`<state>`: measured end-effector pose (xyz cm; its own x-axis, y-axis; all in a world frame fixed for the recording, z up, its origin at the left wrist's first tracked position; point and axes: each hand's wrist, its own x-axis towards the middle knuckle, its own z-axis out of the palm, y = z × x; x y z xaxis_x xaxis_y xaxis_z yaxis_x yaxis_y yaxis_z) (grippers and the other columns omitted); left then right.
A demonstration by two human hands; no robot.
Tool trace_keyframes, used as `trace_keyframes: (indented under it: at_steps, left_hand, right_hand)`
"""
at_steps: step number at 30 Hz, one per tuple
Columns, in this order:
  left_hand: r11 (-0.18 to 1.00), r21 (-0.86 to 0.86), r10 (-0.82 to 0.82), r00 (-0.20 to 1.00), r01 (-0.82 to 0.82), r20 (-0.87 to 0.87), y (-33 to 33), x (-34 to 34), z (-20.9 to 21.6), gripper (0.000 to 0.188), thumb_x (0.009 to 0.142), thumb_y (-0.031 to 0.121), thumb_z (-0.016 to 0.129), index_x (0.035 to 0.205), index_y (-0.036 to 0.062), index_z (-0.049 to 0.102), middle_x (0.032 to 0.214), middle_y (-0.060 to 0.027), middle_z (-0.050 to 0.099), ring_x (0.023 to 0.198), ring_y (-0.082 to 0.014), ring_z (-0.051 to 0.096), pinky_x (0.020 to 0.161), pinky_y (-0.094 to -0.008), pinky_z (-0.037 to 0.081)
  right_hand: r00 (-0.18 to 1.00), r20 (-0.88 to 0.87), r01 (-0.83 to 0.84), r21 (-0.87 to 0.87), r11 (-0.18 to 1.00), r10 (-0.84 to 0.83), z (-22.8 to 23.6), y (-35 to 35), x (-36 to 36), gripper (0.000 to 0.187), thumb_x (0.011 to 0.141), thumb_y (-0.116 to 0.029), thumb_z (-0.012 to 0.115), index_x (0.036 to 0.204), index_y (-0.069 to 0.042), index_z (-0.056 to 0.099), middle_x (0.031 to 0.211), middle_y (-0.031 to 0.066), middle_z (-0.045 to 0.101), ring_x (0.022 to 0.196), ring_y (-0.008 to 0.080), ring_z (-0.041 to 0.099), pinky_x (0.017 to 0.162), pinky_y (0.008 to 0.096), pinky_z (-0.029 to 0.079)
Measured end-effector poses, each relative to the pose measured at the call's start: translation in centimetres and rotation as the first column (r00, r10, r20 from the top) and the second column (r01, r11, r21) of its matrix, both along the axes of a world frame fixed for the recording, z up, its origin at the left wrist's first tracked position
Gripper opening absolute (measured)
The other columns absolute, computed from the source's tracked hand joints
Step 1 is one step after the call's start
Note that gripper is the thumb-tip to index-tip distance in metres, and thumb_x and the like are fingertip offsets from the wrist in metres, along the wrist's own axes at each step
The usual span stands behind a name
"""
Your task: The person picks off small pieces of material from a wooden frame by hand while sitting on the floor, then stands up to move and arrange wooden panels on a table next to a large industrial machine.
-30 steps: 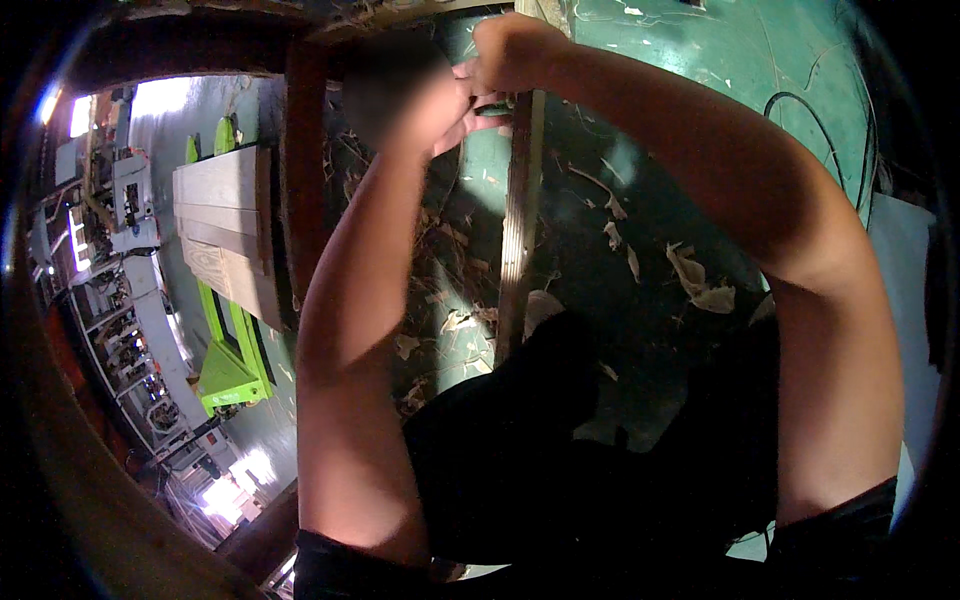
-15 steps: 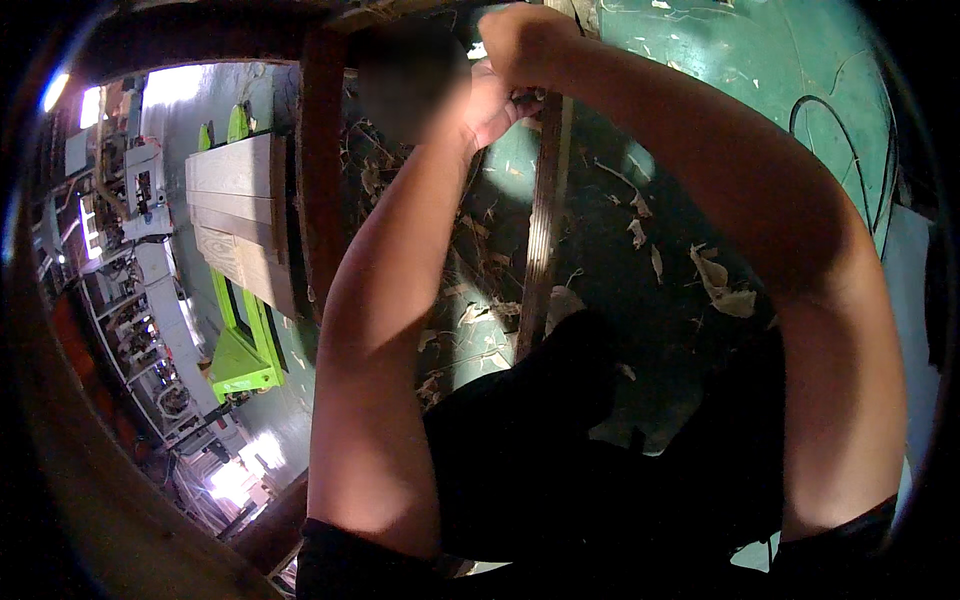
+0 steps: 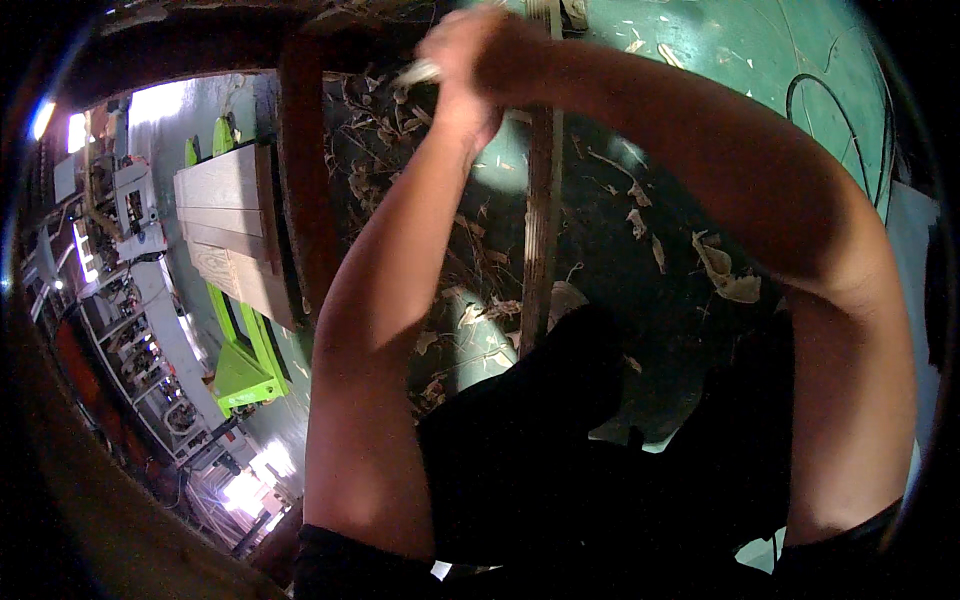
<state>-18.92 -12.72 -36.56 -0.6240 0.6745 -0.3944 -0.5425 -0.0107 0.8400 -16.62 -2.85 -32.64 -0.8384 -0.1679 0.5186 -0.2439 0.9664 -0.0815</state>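
Pale thin scrap (image 3: 419, 73) poking out by bare right hand (image 3: 490, 48), overlapping bare left hand (image 3: 464, 100), fingers blurred, partly hidden, can't tell openness or which grips.

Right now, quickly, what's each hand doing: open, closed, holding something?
Left hand: overlapped by the other; open or closed cannot be told.
Right hand: blurred, pale scrap beside it; grip cannot be told.

Item: one small pale piece (image 3: 418, 73), cream to off-white, short and narrow. Pose: slanting, its outer end pointing left. Location: at the left side of the closely gathered hands (image 3: 472, 62). Inner end hidden from me; outline blurred, material indistinct.
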Motion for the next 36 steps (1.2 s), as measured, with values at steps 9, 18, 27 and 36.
trace_keyframes:
  at_steps: [9,18,27,36]
  left_hand:
    - [0.945,0.186,-0.258,0.963,0.267,-0.075,-7.0,-6.3,2.7,0.026,0.101,0.022,0.054,0.119,0.0041,0.056,0.102,-0.0088,0.062,0.088,-0.0201,0.063,0.082,-0.0376,0.057]
    - [0.880,-0.123,-0.475,0.855,0.459,-0.208,1.7,-3.3,8.8,0.024,0.093,0.016,0.072,0.112,0.0054,0.061,0.095,-0.0033,0.065,0.078,-0.0116,0.063,0.073,-0.0285,0.056]
    - [0.712,-0.630,-0.493,0.859,0.309,-0.137,2.6,-1.6,7.1,0.038,0.098,0.033,0.064,0.125,0.0051,0.060,0.114,-0.0038,0.065,0.101,-0.0153,0.062,0.087,-0.0362,0.056]
    - [0.613,-0.725,-0.538,0.838,0.314,-0.092,2.9,-0.8,7.4,0.023,0.095,0.025,0.070,0.100,0.0027,0.066,0.087,-0.0051,0.068,0.077,-0.0140,0.067,0.071,-0.0304,0.060]
  right_hand:
    - [0.984,0.098,-0.075,-0.529,0.845,0.149,5.4,-5.4,-1.7,0.015,0.086,-0.017,0.062,0.098,-0.010,0.067,0.093,0.0109,0.072,0.082,0.0327,0.070,0.069,0.0492,0.056]
    - [0.960,0.276,0.239,-0.702,0.671,-0.054,8.9,12.4,4.2,0.027,0.085,-0.023,0.062,0.097,0.002,0.065,0.088,0.0224,0.068,0.086,0.0382,0.067,0.076,0.0481,0.051]
    - [0.447,0.853,0.218,-0.395,0.892,0.269,1.2,16.7,8.0,0.018,0.086,-0.015,0.060,0.098,-0.004,0.066,0.087,0.0145,0.072,0.078,0.0290,0.071,0.066,0.0442,0.057]
    - [0.110,0.964,-0.017,-0.241,0.970,0.241,-6.6,13.4,10.3,0.026,0.085,-0.024,0.068,0.100,-0.003,0.068,0.092,0.0121,0.074,0.081,0.0280,0.071,0.067,0.0435,0.058]
